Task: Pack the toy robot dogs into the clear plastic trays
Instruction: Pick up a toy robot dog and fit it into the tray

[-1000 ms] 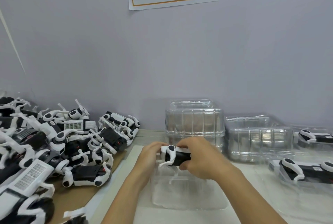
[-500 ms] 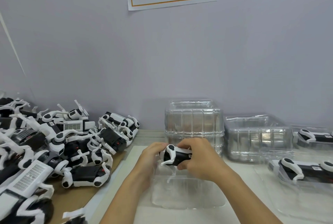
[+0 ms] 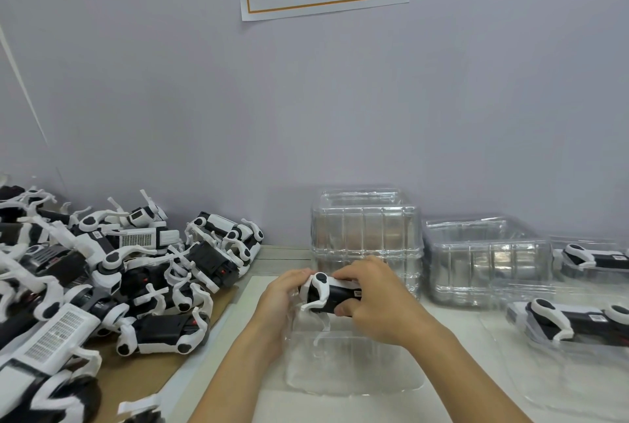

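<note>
Pile (image 3: 112, 286): loose dogs, well left of our hands.
Tray (image 3: 354, 364): empty, right under our hands.
Hands: left hand (image 3: 282, 303) and right hand (image 3: 377, 307) both clamped on one dog (image 3: 328, 293).
Change: we've lowered it slightly; seating comes next, we judge.

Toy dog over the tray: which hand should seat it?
Right, probably. The right hand wraps the toy dog body, thumb beneath, above the clear tray; the left hand only holds its end.
</note>
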`<move>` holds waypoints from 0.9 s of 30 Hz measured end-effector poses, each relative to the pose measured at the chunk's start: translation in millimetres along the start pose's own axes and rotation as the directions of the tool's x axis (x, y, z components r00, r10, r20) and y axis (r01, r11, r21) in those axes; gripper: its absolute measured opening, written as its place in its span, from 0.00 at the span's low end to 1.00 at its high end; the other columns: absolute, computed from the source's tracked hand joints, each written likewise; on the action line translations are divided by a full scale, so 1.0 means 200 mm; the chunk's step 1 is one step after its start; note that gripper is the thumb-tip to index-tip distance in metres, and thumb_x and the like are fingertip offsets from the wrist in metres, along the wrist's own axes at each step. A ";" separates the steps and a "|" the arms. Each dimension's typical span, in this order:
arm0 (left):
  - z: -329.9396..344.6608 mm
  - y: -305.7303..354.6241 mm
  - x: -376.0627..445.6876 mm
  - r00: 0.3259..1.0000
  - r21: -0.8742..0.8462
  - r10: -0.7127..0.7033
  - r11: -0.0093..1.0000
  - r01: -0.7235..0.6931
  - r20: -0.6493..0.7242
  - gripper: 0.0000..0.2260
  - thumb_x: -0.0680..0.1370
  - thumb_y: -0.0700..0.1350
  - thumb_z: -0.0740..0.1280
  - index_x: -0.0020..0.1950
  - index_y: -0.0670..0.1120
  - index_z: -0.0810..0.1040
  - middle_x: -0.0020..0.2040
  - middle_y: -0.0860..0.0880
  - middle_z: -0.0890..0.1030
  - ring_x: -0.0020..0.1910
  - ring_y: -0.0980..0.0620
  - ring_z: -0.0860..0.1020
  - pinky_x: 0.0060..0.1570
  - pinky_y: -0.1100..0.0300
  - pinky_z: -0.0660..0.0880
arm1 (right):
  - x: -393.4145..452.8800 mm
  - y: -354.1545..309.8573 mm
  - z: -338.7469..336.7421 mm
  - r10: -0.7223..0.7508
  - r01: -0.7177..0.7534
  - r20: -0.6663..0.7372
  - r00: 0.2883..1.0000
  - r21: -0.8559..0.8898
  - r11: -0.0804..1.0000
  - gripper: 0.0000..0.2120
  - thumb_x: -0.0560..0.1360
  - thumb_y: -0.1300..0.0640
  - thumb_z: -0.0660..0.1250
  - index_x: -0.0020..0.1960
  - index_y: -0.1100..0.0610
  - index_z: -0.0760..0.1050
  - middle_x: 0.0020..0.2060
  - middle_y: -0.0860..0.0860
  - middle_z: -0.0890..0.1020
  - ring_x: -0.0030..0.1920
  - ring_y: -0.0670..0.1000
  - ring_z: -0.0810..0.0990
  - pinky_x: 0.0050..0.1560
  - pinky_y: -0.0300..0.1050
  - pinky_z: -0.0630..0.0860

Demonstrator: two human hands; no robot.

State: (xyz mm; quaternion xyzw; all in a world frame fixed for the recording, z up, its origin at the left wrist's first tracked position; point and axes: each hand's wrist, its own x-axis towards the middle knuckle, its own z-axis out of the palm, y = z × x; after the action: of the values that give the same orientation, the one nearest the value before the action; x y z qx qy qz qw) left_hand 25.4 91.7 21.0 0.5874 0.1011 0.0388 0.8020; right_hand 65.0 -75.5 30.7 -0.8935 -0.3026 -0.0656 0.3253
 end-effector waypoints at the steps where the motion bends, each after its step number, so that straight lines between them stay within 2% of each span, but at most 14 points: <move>1: 0.00 0.00 0.00 1.000 0.008 0.001 1.000 -0.001 0.002 0.11 0.80 0.43 0.64 0.57 0.39 0.81 0.46 0.41 0.81 0.38 0.47 0.81 0.28 0.61 0.76 | 0.00 0.00 0.00 0.016 -0.016 0.004 1.000 0.010 1.000 0.07 0.69 0.57 0.74 0.44 0.48 0.79 0.40 0.44 0.79 0.49 0.45 0.74 0.50 0.51 0.76; 5: -0.01 -0.01 0.02 1.000 0.039 0.003 0.999 -0.003 -0.002 0.09 0.80 0.43 0.65 0.54 0.40 0.82 0.42 0.41 0.83 0.35 0.46 0.81 0.28 0.58 0.76 | 0.01 0.00 0.00 0.054 -0.054 0.023 0.998 0.023 0.998 0.11 0.69 0.58 0.75 0.47 0.45 0.80 0.43 0.42 0.80 0.49 0.48 0.77 0.52 0.52 0.78; 8: -0.02 -0.01 0.03 1.000 0.076 0.005 0.997 -0.003 -0.026 0.06 0.79 0.40 0.65 0.49 0.41 0.82 0.39 0.43 0.84 0.34 0.46 0.82 0.27 0.57 0.76 | 0.01 0.00 0.00 0.066 -0.067 0.038 0.997 0.015 0.998 0.12 0.69 0.57 0.75 0.45 0.42 0.77 0.46 0.44 0.79 0.51 0.50 0.76 0.54 0.53 0.77; 13: -0.01 0.00 0.05 0.999 0.117 0.016 0.993 -0.012 -0.040 0.06 0.79 0.39 0.66 0.46 0.43 0.83 0.38 0.45 0.84 0.36 0.47 0.81 0.34 0.55 0.78 | 0.00 0.00 0.00 0.058 -0.058 0.037 0.998 0.008 0.998 0.12 0.69 0.57 0.75 0.44 0.41 0.77 0.46 0.45 0.79 0.51 0.51 0.76 0.54 0.53 0.77; 16: 0.00 0.00 0.04 0.999 0.108 0.020 0.994 -0.015 -0.048 0.06 0.79 0.38 0.65 0.48 0.42 0.82 0.38 0.45 0.84 0.38 0.45 0.80 0.36 0.53 0.77 | 0.00 0.00 0.00 0.055 -0.055 0.041 0.998 0.012 0.998 0.13 0.69 0.57 0.75 0.45 0.41 0.77 0.46 0.45 0.79 0.52 0.50 0.75 0.55 0.53 0.76; 20: -0.01 0.00 0.02 0.999 0.009 -0.043 0.999 0.044 -0.018 0.08 0.79 0.40 0.66 0.54 0.40 0.82 0.43 0.40 0.83 0.38 0.42 0.81 0.29 0.52 0.79 | 0.00 0.00 0.00 0.052 -0.053 0.041 0.998 0.016 0.998 0.12 0.69 0.57 0.75 0.45 0.42 0.78 0.46 0.45 0.79 0.51 0.50 0.75 0.54 0.53 0.77; 22: -0.01 0.01 0.00 0.998 -0.027 -0.062 0.998 0.062 -0.002 0.09 0.78 0.41 0.66 0.56 0.39 0.82 0.45 0.40 0.83 0.38 0.42 0.81 0.30 0.52 0.79 | 0.01 0.00 0.00 0.051 -0.052 0.041 0.998 0.020 0.998 0.11 0.69 0.57 0.76 0.46 0.44 0.79 0.46 0.44 0.79 0.50 0.49 0.76 0.53 0.53 0.77; 27: 0.00 0.02 0.01 0.999 0.037 -0.031 0.999 0.033 -0.036 0.10 0.78 0.38 0.66 0.57 0.37 0.81 0.43 0.40 0.82 0.39 0.42 0.79 0.31 0.55 0.78 | 0.01 0.00 0.00 0.045 -0.045 0.045 0.998 0.010 0.999 0.10 0.68 0.57 0.75 0.45 0.45 0.79 0.45 0.45 0.80 0.49 0.48 0.76 0.52 0.53 0.77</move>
State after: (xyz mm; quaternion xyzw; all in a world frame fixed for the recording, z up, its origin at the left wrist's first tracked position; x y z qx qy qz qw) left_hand 28.4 92.6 24.0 0.5997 0.1254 0.0344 0.7896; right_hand 65.8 -74.6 30.8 -0.8995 -0.2899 -0.0364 0.3249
